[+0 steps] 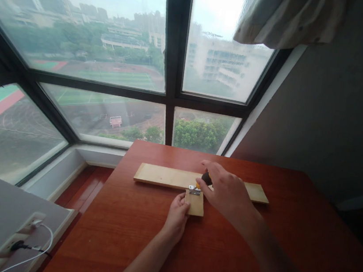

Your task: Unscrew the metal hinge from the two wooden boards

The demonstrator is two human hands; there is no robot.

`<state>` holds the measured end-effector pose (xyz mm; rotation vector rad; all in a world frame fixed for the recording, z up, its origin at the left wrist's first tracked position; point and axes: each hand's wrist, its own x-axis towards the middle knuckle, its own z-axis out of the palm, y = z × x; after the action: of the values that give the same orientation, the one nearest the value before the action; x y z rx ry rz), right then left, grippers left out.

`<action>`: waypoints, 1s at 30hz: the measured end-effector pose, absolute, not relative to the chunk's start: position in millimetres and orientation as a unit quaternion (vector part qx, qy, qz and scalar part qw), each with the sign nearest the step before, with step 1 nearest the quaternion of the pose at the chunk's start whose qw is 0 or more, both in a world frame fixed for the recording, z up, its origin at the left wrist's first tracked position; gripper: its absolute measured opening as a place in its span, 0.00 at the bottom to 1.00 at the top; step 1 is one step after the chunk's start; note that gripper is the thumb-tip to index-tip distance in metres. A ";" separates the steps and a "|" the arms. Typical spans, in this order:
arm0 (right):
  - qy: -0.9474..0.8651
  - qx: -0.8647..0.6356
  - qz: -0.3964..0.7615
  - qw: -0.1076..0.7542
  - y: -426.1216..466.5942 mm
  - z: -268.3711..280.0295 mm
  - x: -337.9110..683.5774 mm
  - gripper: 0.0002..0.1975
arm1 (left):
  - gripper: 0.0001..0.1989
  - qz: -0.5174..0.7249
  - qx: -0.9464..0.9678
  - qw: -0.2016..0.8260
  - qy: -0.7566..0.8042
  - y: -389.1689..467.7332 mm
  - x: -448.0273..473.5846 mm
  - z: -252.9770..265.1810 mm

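A long pale wooden board [166,176] lies crosswise on the table. At its near edge is a small wooden piece [197,206], with a silver metal hinge [194,191] where the two meet. My left hand [177,215] grips the small piece by its left side, thumb on top. Above the hinge, my right hand [229,193] pinches a short screwdriver with a black and yellow handle [207,178]. Its tip points down at the hinge; the screw under it is too small to make out. My right hand covers part of the long board.
The reddish-brown table [114,243] ends at the left above a wooden floor. Windows with a dark frame [169,121] stand behind it. A wall socket with a white cable [51,237] is at lower left, and a curtain [290,21] hangs at upper right.
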<state>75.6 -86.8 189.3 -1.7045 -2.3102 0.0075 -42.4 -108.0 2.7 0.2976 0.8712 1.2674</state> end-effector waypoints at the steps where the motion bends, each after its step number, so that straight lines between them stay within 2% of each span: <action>1: -0.795 -0.593 0.002 0.130 -86.3 189.0 75.5 0.19 | 0.25 0.570 0.135 0.709 0.393 -108.1 -42.4 3.0; 9: -0.821 -0.546 0.033 0.165 -90.5 192.5 76.8 0.22 | 0.23 0.570 0.146 0.710 0.386 -108.4 -42.4 4.2; 15: -0.799 -0.588 0.012 0.127 -87.6 190.1 76.5 0.18 | 0.25 0.570 0.136 0.710 0.389 -108.2 -42.1 3.7; 18: -0.802 -0.581 0.021 0.138 -88.6 190.0 77.1 0.17 | 0.25 0.570 0.135 0.711 0.389 -107.8 -42.1 3.3; 22: -0.818 -0.549 0.035 0.166 -92.4 192.5 77.0 0.21 | 0.25 0.570 0.139 0.709 0.390 -107.5 -42.2 2.9; 30: -0.799 -0.584 0.029 0.142 -87.3 189.5 75.9 0.18 | 0.25 0.568 0.135 0.711 0.392 -107.4 -42.6 1.3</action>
<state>75.9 -87.3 189.5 -1.6855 -2.3050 0.0842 -42.6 -107.4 1.3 0.2985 0.8694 1.2598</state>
